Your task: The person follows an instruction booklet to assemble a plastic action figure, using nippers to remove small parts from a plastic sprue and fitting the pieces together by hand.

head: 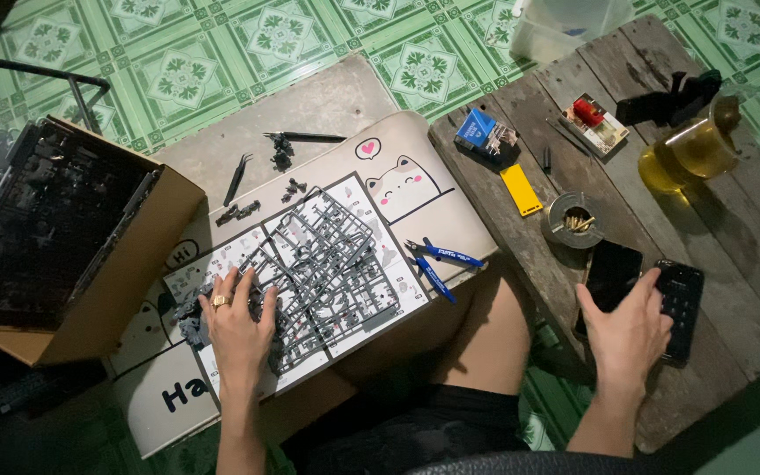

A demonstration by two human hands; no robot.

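The grey plastic parts frame [327, 264] is laid flat on a printed sheet on the lap board [415, 149], long axis running lower left to upper right. The left hand [237, 324] is pressed on its lower-left end, fingers spread. The right hand [631, 330] is rested on a dark keypad device [683, 308] beside a black phone [610, 274] on the wooden table [749, 264], fingers loosely spread, nothing pinched. Green patterned floor tiles [186, 70] are seen behind. Box contents [37, 229] are too dark to make out.

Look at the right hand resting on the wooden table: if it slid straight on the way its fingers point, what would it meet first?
The right hand already has fingertips on the two dark phones; sliding on up-table, it would probably push those first, with the round tin beyond.
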